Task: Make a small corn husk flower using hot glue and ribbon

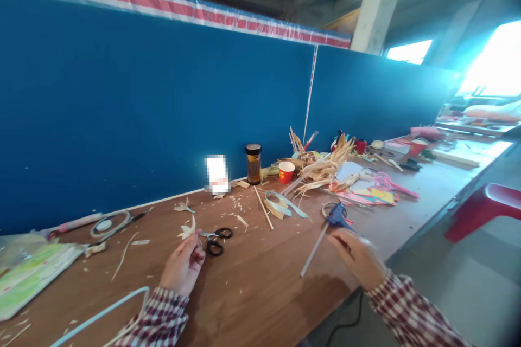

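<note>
Leftmost, a green-and-white packet (pixel 40 274) is cut off by the edge, and a light-blue bent strip (pixel 101 315) runs out at the bottom. Further right, a small pale piece (pixel 185 206) lies loose on the tabletop (pixel 260 282), apart from the left hand (pixel 184 264). That hand's fingers pinch a pale flower-shaped piece (pixel 188 229), raised above the wood. Its pointed lobes already spread together, so shaping seems well advanced; the loose piece looks unjoined, and whether any attaching is left does not show. The fingertips cover the flower's base. Black-handled scissors (pixel 216 241) lie just beside, their blade tips hidden behind the hand. Beyond stand a blurred-out white patch (pixel 217 174), a dark-lidded jar (pixel 254 165) and a red cup (pixel 286 172), then tangled dry husks (pixel 325 167). At right, the right hand (pixel 357 257) is by a blue glue gun (pixel 337 214), well apart from the flower; its curled fingers are partly concealed, so I cannot tell whether they grip the handle. Glare washes out the far end.
</note>
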